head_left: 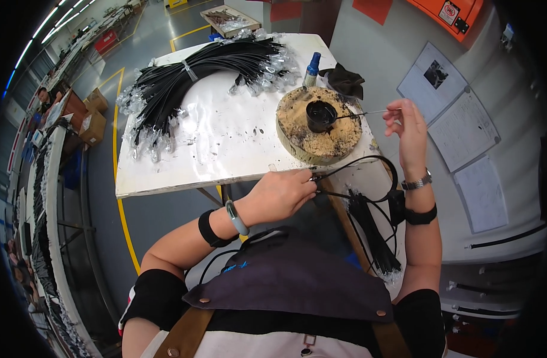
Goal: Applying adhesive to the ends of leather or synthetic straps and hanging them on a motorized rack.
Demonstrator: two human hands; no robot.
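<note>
My right hand pinches the end of a thin stick, perhaps a fine brush. Its dark end reaches into a small black cup with black stuff inside. The cup stands on a round, stained tan block. Close to the table's front edge, my left hand is closed around the ends of a black cable, which loops out to the right. Part of those ends is hidden by the fingers.
On the white table lies a large tied bundle of black cables with clear-wrapped ends. A blue-capped bottle and a dark cloth stand behind the block. A smaller cable bundle lies at right, beside a wall with papers.
</note>
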